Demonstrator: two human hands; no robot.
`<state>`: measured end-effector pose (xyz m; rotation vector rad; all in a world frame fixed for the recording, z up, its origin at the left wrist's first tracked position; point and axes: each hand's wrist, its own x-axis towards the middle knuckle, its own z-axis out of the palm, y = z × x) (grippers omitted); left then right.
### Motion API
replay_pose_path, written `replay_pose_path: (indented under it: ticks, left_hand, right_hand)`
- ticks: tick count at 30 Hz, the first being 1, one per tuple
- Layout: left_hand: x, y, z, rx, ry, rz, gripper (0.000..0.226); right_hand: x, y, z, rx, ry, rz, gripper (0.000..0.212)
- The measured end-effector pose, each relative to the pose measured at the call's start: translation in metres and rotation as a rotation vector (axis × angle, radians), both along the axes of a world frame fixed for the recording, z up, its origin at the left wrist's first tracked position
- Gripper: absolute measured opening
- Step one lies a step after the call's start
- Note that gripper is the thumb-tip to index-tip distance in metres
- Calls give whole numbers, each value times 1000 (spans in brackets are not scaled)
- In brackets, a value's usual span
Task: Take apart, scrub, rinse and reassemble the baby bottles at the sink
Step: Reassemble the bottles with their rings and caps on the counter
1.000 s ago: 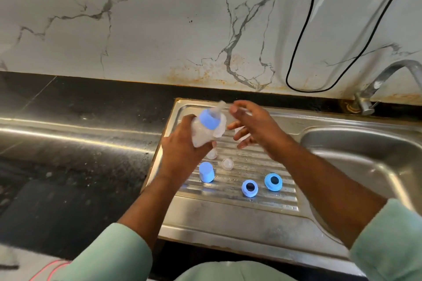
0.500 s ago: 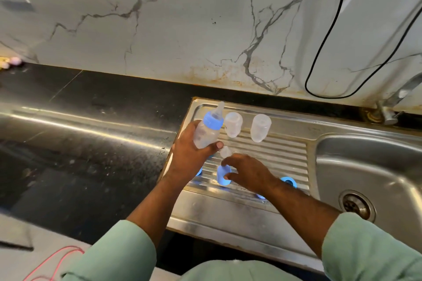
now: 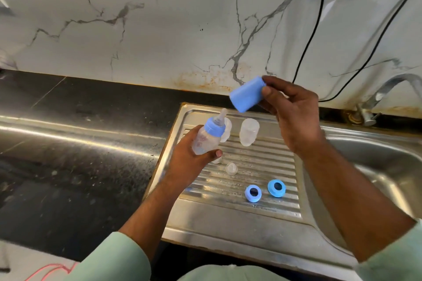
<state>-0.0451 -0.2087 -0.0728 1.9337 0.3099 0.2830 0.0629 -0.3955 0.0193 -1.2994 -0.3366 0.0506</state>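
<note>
One assembled baby bottle with blue collar and teat, gripped in the left hand, fingers curled round its body, above the drainboard. One blue bottle cap, pinched by the right hand, higher up. On the drainboard: two clear bottle bodies, two blue collar rings, one loose clear teat. Contents and markings unreadable.

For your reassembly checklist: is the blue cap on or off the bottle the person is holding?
Off. The right hand holds the blue cap in the air above the bottle, whose nipple is bare in the left hand.
</note>
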Motion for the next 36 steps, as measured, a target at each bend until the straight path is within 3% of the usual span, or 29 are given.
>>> replay_pose_path:
  ticks: [7,13,20,25,29,32,36]
  left_hand:
    - [8,-13,16,31,-48,-39,60]
    - [12,-9,25,39,-13,-128,61]
    - [14,-11,31,-30,-29,-161,77]
    - [21,-18,28,-100,-112,-112,67]
    - [28,-25,12,-139,-204,-23,73]
    - [32,-23,7,-141,-215,-28,73]
    - [37,-2,8,-121,-162,-50,59]
  right_hand:
    - [-7,8,5,-420,-196,105,31]
    - [-12,8,11,-399,-89,172,30]
    - [-13,3,24,-458,-99,301,47]
    - [-16,11,30,-558,-168,234,46]
    - [-27,24,21,-617,-213,19,45]
    - [-31,36,18,-676,-216,-22,53]
    - [-27,65,7,-765,-256,16,81]
